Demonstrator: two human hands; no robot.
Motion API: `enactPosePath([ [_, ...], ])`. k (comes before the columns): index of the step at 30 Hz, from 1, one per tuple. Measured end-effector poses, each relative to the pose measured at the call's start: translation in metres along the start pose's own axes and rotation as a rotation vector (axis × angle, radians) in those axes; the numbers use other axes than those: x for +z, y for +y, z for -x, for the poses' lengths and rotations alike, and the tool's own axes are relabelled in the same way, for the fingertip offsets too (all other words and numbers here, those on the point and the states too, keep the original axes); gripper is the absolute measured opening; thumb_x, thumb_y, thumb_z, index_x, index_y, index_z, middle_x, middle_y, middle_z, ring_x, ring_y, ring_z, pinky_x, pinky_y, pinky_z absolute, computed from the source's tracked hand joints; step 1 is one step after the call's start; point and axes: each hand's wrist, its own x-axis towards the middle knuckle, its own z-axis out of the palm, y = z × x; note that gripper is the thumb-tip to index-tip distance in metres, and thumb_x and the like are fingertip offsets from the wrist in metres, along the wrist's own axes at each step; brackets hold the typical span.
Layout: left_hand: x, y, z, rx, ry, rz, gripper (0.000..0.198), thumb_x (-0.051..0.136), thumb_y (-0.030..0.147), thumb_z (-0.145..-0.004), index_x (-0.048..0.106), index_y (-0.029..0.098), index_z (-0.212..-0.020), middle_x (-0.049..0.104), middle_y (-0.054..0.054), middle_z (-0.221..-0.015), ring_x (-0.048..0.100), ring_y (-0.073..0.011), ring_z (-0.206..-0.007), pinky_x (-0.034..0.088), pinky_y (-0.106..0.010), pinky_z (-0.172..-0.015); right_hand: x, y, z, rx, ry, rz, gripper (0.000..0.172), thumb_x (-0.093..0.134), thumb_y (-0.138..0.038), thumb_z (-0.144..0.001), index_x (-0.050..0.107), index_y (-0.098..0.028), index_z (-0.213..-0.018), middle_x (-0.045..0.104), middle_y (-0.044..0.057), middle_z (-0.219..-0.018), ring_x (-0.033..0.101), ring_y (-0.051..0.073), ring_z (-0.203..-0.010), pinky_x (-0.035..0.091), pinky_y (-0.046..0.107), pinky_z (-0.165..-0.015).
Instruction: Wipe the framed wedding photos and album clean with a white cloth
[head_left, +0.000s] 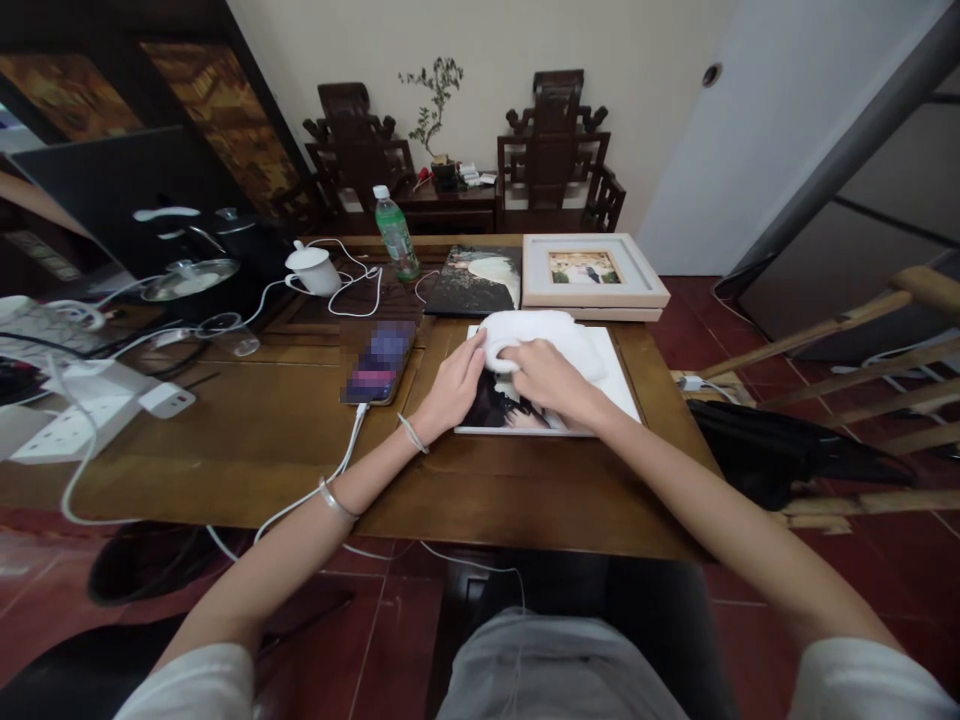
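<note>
On the table in front of me lies a white-edged photo panel (630, 390) with a picture on it. A soft white cloth (574, 340) covers its upper part. My right hand (551, 375) presses into the cloth with its fingers bent, gripping it against the panel. My left hand (456, 385) rests at the panel's left edge, its fingers stretched out and close to the cloth's left end. Whether its fingertips touch the cloth, I cannot tell. Part of the picture is hidden by the cloth and my hands.
Behind the panel are a dark photo panel (472, 282) and a framed photo (536, 270). A charging phone (379, 362) lies to the left. Farther left stand a green bottle (395, 235), a lidded white cup (315, 270), a plastic cup (238, 337) and a power strip (82, 415) with cables.
</note>
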Motion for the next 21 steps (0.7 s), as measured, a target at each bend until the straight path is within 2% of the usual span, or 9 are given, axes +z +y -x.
enactPosePath([
  [4, 0.001, -0.005, 0.001, -0.055, 0.042, 0.061, 0.057, 0.016, 0.049, -0.098, 0.045, 0.015, -0.134, 0.049, -0.01, -0.139, 0.046, -0.0191, -0.129, 0.034, -0.039, -0.11, 0.008, -0.02, 0.026, -0.117, -0.077, -0.012, 0.042, 0.041, -0.004, -0.071, 0.066, -0.015, -0.103, 0.063, 0.017, -0.114, 0.055, 0.028, -0.11, 0.034, 0.048, -0.097],
  [7, 0.002, -0.008, 0.0, -0.061, 0.04, 0.066, 0.061, 0.011, 0.048, -0.098, 0.044, 0.013, -0.135, 0.049, -0.011, -0.139, 0.044, -0.0197, -0.13, 0.033, -0.039, -0.11, 0.007, -0.029, 0.054, -0.196, -0.125, -0.087, 0.041, 0.041, -0.001, -0.068, 0.067, -0.016, -0.097, 0.062, 0.015, -0.118, 0.049, 0.027, -0.121, 0.028, 0.05, -0.104],
  [9, 0.002, -0.007, 0.0, -0.042, 0.022, 0.037, 0.061, 0.01, 0.047, -0.098, 0.045, 0.012, -0.134, 0.05, -0.012, -0.138, 0.043, -0.0203, -0.13, 0.033, -0.039, -0.111, 0.001, -0.032, 0.073, -0.242, -0.148, -0.135, 0.042, 0.04, 0.001, -0.066, 0.067, -0.018, -0.093, 0.064, 0.012, -0.114, 0.048, 0.024, -0.122, 0.027, 0.049, -0.106],
  [11, 0.002, -0.004, 0.0, -0.003, -0.021, -0.031, 0.056, 0.018, 0.047, -0.098, 0.047, 0.013, -0.132, 0.051, -0.012, -0.137, 0.044, -0.0211, -0.13, 0.033, -0.04, -0.11, -0.007, -0.032, 0.089, -0.248, -0.174, -0.163, 0.042, 0.039, 0.001, -0.065, 0.066, -0.019, -0.09, 0.067, 0.009, -0.107, 0.053, 0.023, -0.116, 0.029, 0.046, -0.105],
  [13, 0.001, -0.001, 0.001, 0.061, -0.094, -0.115, 0.051, 0.03, 0.045, -0.096, 0.047, 0.012, -0.131, 0.05, -0.014, -0.137, 0.043, -0.0224, -0.13, 0.032, -0.04, -0.111, -0.016, -0.029, 0.103, -0.193, -0.181, -0.159, 0.042, 0.038, 0.001, -0.064, 0.066, -0.02, -0.089, 0.069, 0.007, -0.1, 0.058, 0.023, -0.105, 0.034, 0.042, -0.1],
  [16, 0.003, -0.002, 0.003, 0.146, -0.234, -0.208, 0.049, 0.04, 0.038, -0.094, 0.042, 0.011, -0.136, 0.043, -0.015, -0.143, 0.037, -0.0236, -0.135, 0.03, -0.041, -0.112, -0.03, -0.014, 0.113, -0.065, -0.169, -0.11, 0.039, 0.038, 0.0, -0.063, 0.065, -0.02, -0.084, 0.068, 0.005, -0.084, 0.06, 0.021, -0.085, 0.042, 0.032, -0.082],
  [18, 0.004, -0.005, 0.005, 0.152, -0.291, -0.245, 0.048, 0.04, 0.034, -0.095, 0.04, 0.013, -0.137, 0.04, -0.013, -0.145, 0.034, -0.0239, -0.136, 0.03, -0.042, -0.112, -0.036, 0.002, 0.113, -0.001, -0.151, -0.083, 0.035, 0.037, 0.0, -0.062, 0.063, -0.019, -0.076, 0.065, 0.004, -0.072, 0.058, 0.019, -0.074, 0.041, 0.027, -0.071],
  [21, 0.005, -0.008, 0.005, 0.144, -0.31, -0.263, 0.045, 0.039, 0.032, -0.096, 0.04, 0.016, -0.138, 0.04, -0.012, -0.146, 0.035, -0.024, -0.136, 0.032, -0.045, -0.11, -0.04, 0.027, 0.101, 0.066, -0.096, -0.044, 0.03, 0.037, -0.002, -0.063, 0.06, -0.018, -0.072, 0.061, 0.004, -0.067, 0.055, 0.019, -0.068, 0.038, 0.026, -0.065],
])
